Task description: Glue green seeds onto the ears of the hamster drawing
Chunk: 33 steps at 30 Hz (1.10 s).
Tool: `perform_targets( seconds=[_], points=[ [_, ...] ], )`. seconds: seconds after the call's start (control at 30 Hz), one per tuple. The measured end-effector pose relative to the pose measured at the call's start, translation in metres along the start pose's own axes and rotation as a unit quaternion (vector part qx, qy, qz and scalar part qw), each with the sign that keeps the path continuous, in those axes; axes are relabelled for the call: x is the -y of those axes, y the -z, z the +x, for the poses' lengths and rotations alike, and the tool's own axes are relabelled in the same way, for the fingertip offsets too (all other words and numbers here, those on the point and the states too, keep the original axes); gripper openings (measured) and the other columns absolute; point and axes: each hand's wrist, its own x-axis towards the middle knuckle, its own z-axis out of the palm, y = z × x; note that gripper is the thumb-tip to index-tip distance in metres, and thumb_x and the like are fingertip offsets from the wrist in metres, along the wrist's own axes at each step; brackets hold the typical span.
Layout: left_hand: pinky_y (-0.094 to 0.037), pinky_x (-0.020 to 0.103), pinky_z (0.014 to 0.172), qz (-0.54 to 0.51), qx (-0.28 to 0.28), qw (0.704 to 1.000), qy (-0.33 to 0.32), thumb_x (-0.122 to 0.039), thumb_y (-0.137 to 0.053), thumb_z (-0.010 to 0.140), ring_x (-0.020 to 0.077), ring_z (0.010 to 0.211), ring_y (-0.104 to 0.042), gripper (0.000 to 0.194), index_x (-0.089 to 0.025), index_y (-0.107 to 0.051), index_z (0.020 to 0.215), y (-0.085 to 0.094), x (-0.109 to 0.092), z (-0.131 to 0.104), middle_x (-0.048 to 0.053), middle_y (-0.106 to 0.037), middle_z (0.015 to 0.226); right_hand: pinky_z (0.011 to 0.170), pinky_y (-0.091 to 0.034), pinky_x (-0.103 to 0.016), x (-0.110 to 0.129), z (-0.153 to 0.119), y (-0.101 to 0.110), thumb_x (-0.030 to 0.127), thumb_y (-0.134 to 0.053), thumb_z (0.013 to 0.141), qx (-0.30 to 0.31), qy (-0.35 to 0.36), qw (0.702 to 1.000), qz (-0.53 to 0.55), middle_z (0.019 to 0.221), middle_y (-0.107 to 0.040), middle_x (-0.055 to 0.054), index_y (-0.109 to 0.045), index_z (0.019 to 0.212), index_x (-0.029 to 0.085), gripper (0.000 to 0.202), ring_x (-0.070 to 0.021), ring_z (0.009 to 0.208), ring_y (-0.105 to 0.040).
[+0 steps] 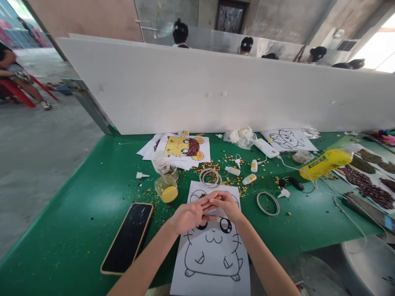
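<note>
My left hand (191, 216) is turned palm up above a sheet of paper, its fingers stretched out to the right. Against those fingertips, my right hand (226, 203) closes its thumb and fingers. No object is visible between the two hands. Beneath them lies the white sheet (212, 250) with a black outline drawing of a hamster; the hands cover part of its head. A small dark patch of bits shows at the drawing's left ear. Just beyond the sheet are stacked pale rings (210, 178).
A phone (128, 238) and a jar with yellow grains (166, 190) lie left. Behind are a grain-covered hamster picture (185, 148), small glue bottles (249, 179) and scattered grains. A single ring (268, 204), yellow bottle (325, 163) and cables are right. A white board (200, 94) stands behind.
</note>
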Motion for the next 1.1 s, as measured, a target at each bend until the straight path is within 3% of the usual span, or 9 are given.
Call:
perform_targets(
  seconds=[0.07, 0.2, 0.4, 0.63, 0.97, 1.1],
  points=[
    [-0.025, 0.05, 0.104, 0.005, -0.006, 1.0, -0.001, -0.012, -0.043, 0.066, 0.0289, 0.136, -0.016, 0.071, -0.018, -0.037, 0.136, -0.001, 0.0, 0.001, 0.006, -0.038, 0.14, 0.057, -0.054, -0.03, -0.002, 0.001, 0.0, 0.029, -0.075, 0.063, -0.03, 0.014, 0.999, -0.003, 0.057, -0.063, 0.001, -0.069, 0.07, 0.018, 0.014, -0.0148, 0.055, -0.061],
    [-0.025, 0.052, 0.103, -0.001, -0.006, 1.0, -0.007, -0.013, -0.043, 0.065, 0.0293, 0.136, -0.016, 0.074, -0.019, -0.033, 0.138, 0.0, 0.001, 0.0, 0.007, -0.037, 0.14, 0.053, -0.051, -0.026, -0.004, 0.002, 0.002, 0.027, -0.077, 0.061, -0.073, 0.055, 0.996, -0.018, 0.062, -0.064, 0.0, -0.068, 0.068, 0.02, 0.013, -0.0132, 0.056, -0.059],
    [-0.024, 0.053, 0.104, 0.004, 0.001, 1.0, -0.013, -0.013, -0.043, 0.066, 0.0304, 0.136, -0.014, 0.072, -0.018, -0.033, 0.138, 0.002, 0.001, 0.0, 0.007, -0.029, 0.146, 0.072, -0.051, -0.034, -0.004, 0.002, 0.011, 0.032, -0.071, 0.068, -0.114, 0.118, 0.984, -0.069, 0.075, -0.069, -0.003, -0.071, 0.075, 0.024, 0.01, -0.0186, 0.073, -0.063],
    [-0.022, 0.052, 0.106, 0.058, -0.012, 0.998, -0.005, -0.007, -0.042, 0.066, 0.0292, 0.137, -0.011, 0.073, -0.018, -0.034, 0.138, 0.005, 0.0, 0.0, 0.006, -0.024, 0.148, 0.073, -0.049, -0.034, 0.004, 0.0, 0.026, 0.033, -0.064, 0.075, -0.068, 0.104, 0.983, -0.133, 0.081, -0.07, -0.004, -0.072, 0.079, 0.023, 0.013, -0.0202, 0.078, -0.063],
    [-0.021, 0.05, 0.107, 0.126, -0.048, 0.991, -0.008, -0.005, -0.043, 0.069, 0.0295, 0.138, -0.011, 0.066, -0.014, -0.042, 0.134, 0.01, -0.007, -0.003, 0.008, -0.031, 0.145, 0.071, -0.047, -0.034, 0.001, -0.001, 0.024, 0.025, -0.054, 0.081, -0.072, 0.211, 0.894, -0.388, 0.082, -0.068, -0.005, -0.067, 0.083, 0.024, 0.013, -0.0206, 0.077, -0.06],
    [-0.023, 0.051, 0.107, 0.13, -0.05, 0.99, -0.006, -0.005, -0.045, 0.068, 0.0293, 0.137, -0.013, 0.066, -0.016, -0.043, 0.133, 0.013, -0.005, -0.003, 0.007, -0.032, 0.145, 0.07, -0.046, -0.032, -0.001, 0.001, 0.023, 0.023, -0.053, 0.082, -0.072, 0.218, 0.887, -0.401, 0.079, -0.066, -0.005, -0.065, 0.083, 0.023, 0.012, -0.0194, 0.076, -0.059]
  ],
)
